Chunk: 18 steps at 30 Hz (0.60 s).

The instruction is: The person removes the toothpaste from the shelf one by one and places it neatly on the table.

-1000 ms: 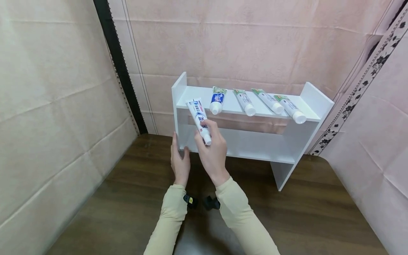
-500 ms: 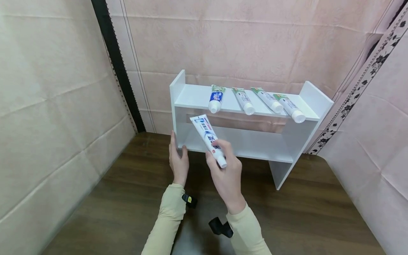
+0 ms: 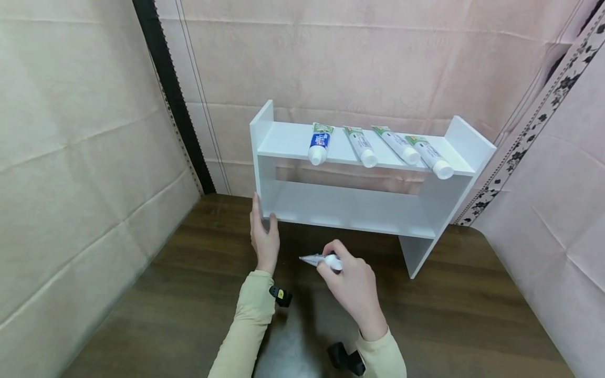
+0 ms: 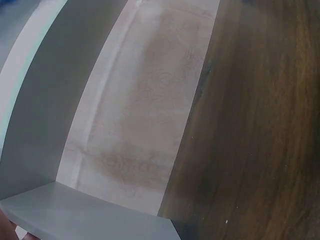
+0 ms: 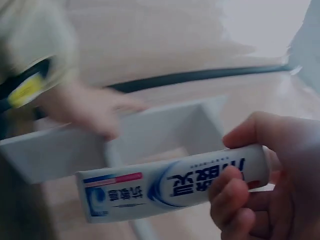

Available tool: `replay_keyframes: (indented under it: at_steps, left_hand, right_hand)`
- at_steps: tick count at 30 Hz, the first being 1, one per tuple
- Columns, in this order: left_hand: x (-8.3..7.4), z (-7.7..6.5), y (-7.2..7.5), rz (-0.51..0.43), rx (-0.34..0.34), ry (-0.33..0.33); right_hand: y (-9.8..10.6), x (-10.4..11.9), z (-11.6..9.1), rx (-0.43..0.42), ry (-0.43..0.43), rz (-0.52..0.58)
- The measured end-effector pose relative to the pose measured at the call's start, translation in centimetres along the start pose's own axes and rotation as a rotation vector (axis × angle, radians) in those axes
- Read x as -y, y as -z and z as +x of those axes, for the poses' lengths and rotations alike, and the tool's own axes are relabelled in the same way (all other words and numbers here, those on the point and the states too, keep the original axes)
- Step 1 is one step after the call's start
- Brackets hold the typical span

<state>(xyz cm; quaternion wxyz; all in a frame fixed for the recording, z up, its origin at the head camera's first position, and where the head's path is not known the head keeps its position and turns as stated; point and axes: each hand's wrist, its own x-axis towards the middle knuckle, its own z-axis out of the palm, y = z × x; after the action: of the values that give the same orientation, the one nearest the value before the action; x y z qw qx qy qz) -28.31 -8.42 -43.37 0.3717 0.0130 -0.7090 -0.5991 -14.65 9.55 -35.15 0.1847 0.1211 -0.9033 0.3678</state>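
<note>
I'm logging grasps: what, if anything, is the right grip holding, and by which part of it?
A white toothpaste tube, pinched by the right grip between thumb and fingers near its cap end; the flat end sticks out.

A brown table (image 3: 472, 304) bears a white shelf (image 3: 354, 205) with 4 tubes (image 3: 361, 146) lying on its upper board (image 3: 290, 140).

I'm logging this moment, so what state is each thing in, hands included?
Right hand: pinching a toothpaste tube
Toothpaste tube: capped, held clear of the shelf unit
Left hand: gripping the shelf unit's left end
Shelf unit: standing on the table
Blue-labelled tube: lying on the top tier, capped
Second tube from left: lying there, capped
Third tube from left: likewise
Rightmost tube: likewise
</note>
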Motion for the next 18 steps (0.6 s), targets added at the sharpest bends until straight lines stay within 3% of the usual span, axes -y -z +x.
replay_keyframes:
  at_steps: [4,7,18]
  left_hand:
    - [0.0,0.2,0.0,-0.002,-0.007,-0.007]
    - [-0.1,0.1,-0.1,-0.004,-0.003,-0.004]
    - [0.1,0.0,0.0,0.017,-0.010,-0.004]
  right_hand:
    - [-2.4,-2.1,0.4,0.132,-0.058,-0.015]
    - [-4.1,-3.4,0.4,0.174,-0.091,0.001]
    - [-7.8,-5.6,-0.9,0.091,-0.123,-0.049]
